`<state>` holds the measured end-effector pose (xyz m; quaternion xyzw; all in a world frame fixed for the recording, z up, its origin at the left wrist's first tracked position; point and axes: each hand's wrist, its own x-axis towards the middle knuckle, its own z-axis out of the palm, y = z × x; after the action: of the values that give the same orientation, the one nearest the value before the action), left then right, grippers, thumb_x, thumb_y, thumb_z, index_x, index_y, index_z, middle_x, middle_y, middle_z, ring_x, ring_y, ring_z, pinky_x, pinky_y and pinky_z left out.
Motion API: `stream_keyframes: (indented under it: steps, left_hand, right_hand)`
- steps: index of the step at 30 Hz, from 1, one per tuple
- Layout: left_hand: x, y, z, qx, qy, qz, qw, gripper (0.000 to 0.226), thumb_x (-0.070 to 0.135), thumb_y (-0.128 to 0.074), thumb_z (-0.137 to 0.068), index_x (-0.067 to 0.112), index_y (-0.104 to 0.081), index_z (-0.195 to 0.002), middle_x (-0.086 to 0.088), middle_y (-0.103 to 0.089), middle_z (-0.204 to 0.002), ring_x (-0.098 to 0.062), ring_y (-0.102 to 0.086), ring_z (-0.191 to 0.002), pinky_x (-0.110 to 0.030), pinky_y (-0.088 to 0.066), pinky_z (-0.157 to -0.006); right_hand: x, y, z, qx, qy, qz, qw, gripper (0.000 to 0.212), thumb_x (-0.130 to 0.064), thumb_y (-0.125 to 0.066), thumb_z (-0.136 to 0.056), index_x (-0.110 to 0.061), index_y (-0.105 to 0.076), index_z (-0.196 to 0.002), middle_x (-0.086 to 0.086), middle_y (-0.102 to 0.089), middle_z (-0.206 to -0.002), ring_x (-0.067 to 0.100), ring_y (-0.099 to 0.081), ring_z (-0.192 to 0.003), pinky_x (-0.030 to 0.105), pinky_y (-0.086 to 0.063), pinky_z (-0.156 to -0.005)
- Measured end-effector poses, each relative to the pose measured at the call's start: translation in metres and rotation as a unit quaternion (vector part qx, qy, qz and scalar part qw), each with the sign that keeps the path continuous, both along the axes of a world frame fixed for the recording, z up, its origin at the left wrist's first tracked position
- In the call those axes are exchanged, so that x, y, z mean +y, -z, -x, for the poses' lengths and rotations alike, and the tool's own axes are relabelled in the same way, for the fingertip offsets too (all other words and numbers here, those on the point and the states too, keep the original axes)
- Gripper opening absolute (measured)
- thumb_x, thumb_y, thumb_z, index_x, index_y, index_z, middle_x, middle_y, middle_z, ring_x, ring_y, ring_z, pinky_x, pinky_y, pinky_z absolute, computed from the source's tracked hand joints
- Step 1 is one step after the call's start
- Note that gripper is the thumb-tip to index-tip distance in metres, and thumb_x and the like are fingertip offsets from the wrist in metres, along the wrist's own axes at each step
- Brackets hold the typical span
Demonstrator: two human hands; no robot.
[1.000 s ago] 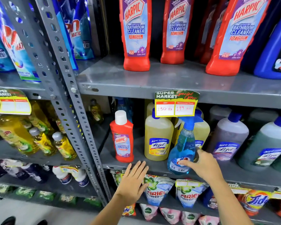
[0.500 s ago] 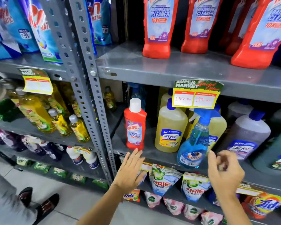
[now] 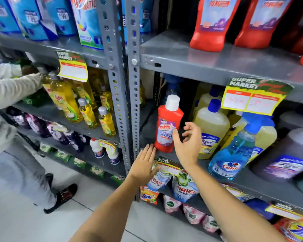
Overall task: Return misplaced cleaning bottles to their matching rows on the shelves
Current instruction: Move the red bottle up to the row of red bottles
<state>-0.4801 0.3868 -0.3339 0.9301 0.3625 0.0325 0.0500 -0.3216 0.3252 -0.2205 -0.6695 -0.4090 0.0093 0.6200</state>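
Note:
A small red Harpic bottle (image 3: 168, 124) with a white cap stands upright on the middle shelf (image 3: 147, 130), left of the yellow Lizol bottles (image 3: 211, 126). My right hand (image 3: 187, 145) is open just in front of the Harpic bottle's right side, fingers spread, holding nothing. My left hand (image 3: 144, 164) lies flat and open against the shelf's front edge, below and left of that bottle. A blue Colin spray bottle (image 3: 233, 151) stands at the shelf front further right. Large red Harpic bottles (image 3: 212, 23) line the shelf above.
A grey perforated upright (image 3: 119, 75) splits the shelving. Yellow dish-soap bottles (image 3: 87, 109) fill the left bay, where another person's sleeve (image 3: 9, 89) reaches in. Detergent pouches (image 3: 184, 187) hang below. A yellow price tag (image 3: 252, 96) hangs over the Lizol row.
My right hand has let go of the Colin spray bottle and moved left to the small Harpic bottle. The view has shifted left and another person has come into sight.

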Motion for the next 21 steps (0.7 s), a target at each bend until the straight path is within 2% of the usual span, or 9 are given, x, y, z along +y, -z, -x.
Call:
stream_keyframes:
  steps: [2,4,7,9,14,18,21]
  left_hand:
    - [0.000,0.000,-0.001,0.007,0.002,-0.003,1.000,0.081,0.063,-0.013,-0.097,0.007,0.005,-0.153,-0.010,0.007,-0.162,-0.022,0.014,-0.148,-0.039,0.002,-0.121]
    - [0.000,0.000,0.000,0.018,0.000,-0.003,1.000,0.080,0.062,-0.013,-0.098,0.007,0.007,-0.152,-0.010,0.009,-0.162,-0.023,0.015,-0.147,-0.042,-0.001,-0.121]
    - [-0.001,0.002,0.001,0.037,0.000,-0.020,0.999,0.079,0.062,-0.012,-0.099,0.007,0.011,-0.151,-0.010,0.011,-0.162,-0.023,0.016,-0.147,-0.044,-0.003,-0.120]
    - [-0.001,0.002,0.002,0.050,0.001,-0.039,0.998,0.079,0.062,-0.013,-0.098,0.007,0.013,-0.150,-0.010,0.011,-0.162,-0.024,0.015,-0.147,-0.045,-0.002,-0.120]
    - [0.000,0.004,0.004,0.069,0.007,-0.073,0.995,0.079,0.063,-0.011,-0.098,0.008,0.016,-0.148,-0.010,0.009,-0.162,-0.024,0.015,-0.147,-0.044,0.003,-0.120]
    - [-0.004,-0.001,0.002,0.042,0.016,-0.056,0.997,0.083,0.066,-0.009,-0.097,0.006,0.008,-0.151,-0.010,0.007,-0.162,-0.025,0.014,-0.147,-0.042,0.012,-0.118]
    - [-0.012,-0.018,-0.002,0.019,0.084,-0.050,0.995,0.082,0.065,-0.012,-0.097,0.007,0.008,-0.152,-0.010,0.008,-0.163,-0.022,0.021,-0.145,-0.045,0.007,-0.120]
  right_hand:
    - [0.012,0.004,-0.001,-0.018,0.005,0.039,0.999,0.057,-0.045,-0.076,-0.077,-0.017,-0.051,-0.120,-0.005,-0.052,-0.109,0.006,-0.053,-0.086,0.014,-0.045,-0.068]
    - [0.022,0.008,-0.003,-0.007,-0.020,0.089,0.996,0.071,-0.043,-0.081,-0.073,-0.017,-0.046,-0.129,-0.004,-0.054,-0.120,0.005,-0.055,-0.102,0.014,-0.047,-0.081]
    - [0.034,0.013,-0.009,0.052,-0.092,0.189,0.976,0.072,-0.034,-0.084,-0.075,-0.015,-0.047,-0.134,0.006,-0.065,-0.126,0.019,-0.064,-0.112,0.036,-0.053,-0.094]
    - [0.037,0.015,-0.011,0.040,-0.092,0.216,0.971,0.062,-0.032,-0.082,-0.078,-0.013,-0.053,-0.130,0.008,-0.068,-0.123,0.024,-0.066,-0.111,0.041,-0.053,-0.095]
    - [0.009,0.011,-0.010,0.008,-0.062,0.207,0.976,0.050,-0.033,-0.082,-0.078,-0.017,-0.060,-0.120,0.002,-0.072,-0.111,0.020,-0.068,-0.101,0.028,-0.051,-0.081]
    - [-0.044,-0.009,-0.012,0.015,-0.078,0.156,0.985,0.045,-0.039,-0.083,-0.072,-0.038,-0.056,-0.108,-0.022,-0.068,-0.096,-0.001,-0.066,-0.089,0.029,-0.053,-0.083]
    - [-0.083,-0.046,-0.016,0.020,-0.090,0.082,0.992,0.048,-0.048,-0.077,-0.066,-0.055,-0.052,-0.106,-0.030,-0.070,-0.097,-0.008,-0.066,-0.093,0.012,-0.050,-0.081]
